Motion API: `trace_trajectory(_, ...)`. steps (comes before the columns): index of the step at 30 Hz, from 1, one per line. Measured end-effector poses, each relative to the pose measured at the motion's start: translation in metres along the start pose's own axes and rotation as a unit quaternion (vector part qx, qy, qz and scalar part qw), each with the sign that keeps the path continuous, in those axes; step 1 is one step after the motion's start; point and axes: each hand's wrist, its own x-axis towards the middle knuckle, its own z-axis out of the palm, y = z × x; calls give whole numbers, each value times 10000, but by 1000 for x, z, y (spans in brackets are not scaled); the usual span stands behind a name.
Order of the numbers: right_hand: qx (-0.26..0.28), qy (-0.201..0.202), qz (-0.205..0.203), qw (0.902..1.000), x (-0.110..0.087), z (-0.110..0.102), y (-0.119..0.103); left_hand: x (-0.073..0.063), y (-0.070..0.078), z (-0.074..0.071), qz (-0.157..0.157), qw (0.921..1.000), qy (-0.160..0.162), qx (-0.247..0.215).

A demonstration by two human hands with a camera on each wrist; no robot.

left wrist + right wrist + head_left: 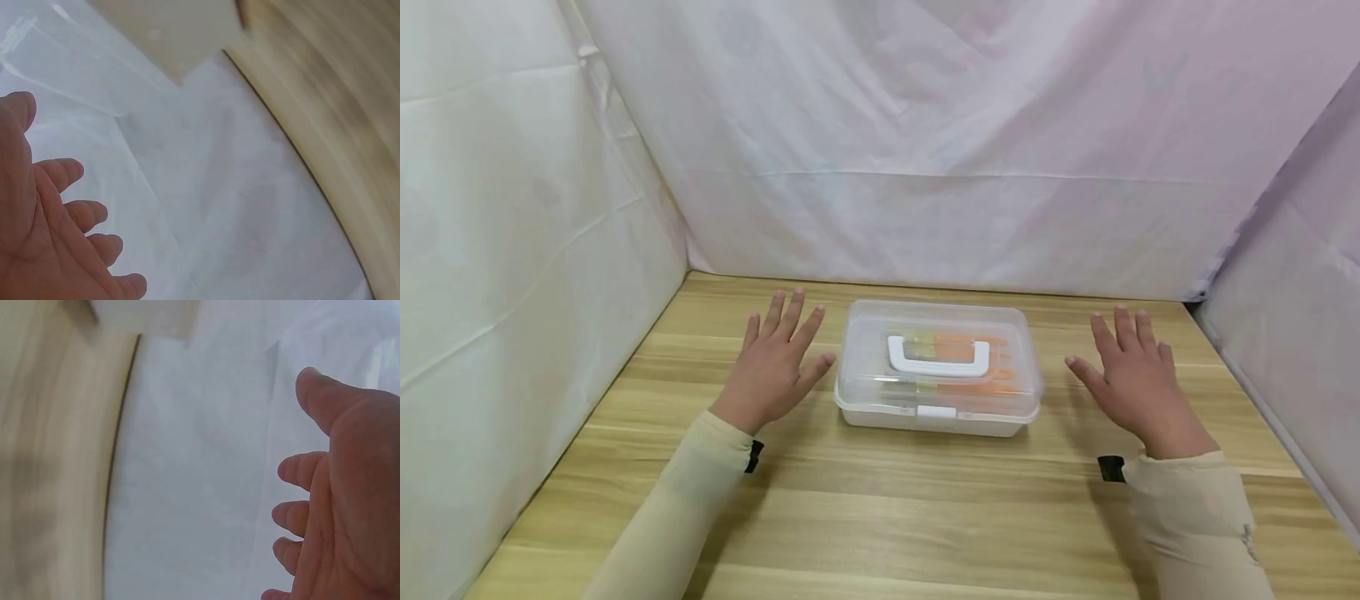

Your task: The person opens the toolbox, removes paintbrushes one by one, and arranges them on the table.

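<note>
A clear plastic storage box [880, 398] with a white carrying handle [938, 367] and a white front latch [937, 412] sits on the wooden table, its lid closed. Orange-handled items [973, 387] show blurrily through the lid; their kind cannot be made out. To the left of the box is my left hand [767, 371], fingers spread and straight, holding nothing. On the other side, farther from the box, my right hand [1135, 379] is likewise spread with nothing in it. Both wrist views show bare palms, the left hand [56, 231] and the right hand [350, 487].
The wood-grain table [880, 517] extends in front of the box. Pale cloth hangs as a back wall [925, 225], with a left cloth wall [512, 250] and a right cloth wall [1300, 250] closing in the sides.
</note>
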Motion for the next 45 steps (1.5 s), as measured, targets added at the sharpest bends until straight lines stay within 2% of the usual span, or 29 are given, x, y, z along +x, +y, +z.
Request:
trace_trajectory(7,-133,182,-426,9988,-4,-12,-26,-1,28,-13,546,9983,182,43)
trace_trajectory(11,-195,385,-914,9949,-4,-9,-44,-1,45,-15,953,9951,264,45)
trace_trajectory(17,-349,747,-1834,9796,-4,9,-73,-3,66,-9,1471,9868,417,533)
trace_trajectory(22,-575,1025,-2273,9667,-3,24,-90,-1,80,3,1761,9767,688,1014)
trace_trajectory(27,-646,1335,-2665,9524,-4,32,-102,4,92,15,1952,9682,873,1302)
trace_trajectory(31,-732,1451,-2839,9450,-6,36,-109,7,98,20,2081,9634,932,1410)
trace_trajectory(39,-1123,1486,-3087,9327,-6,52,-120,4,99,25,2112,9618,767,1562)
trace_trajectory(45,-1545,1547,-3034,9274,-9,54,-123,0,102,26,1950,9581,616,2006)
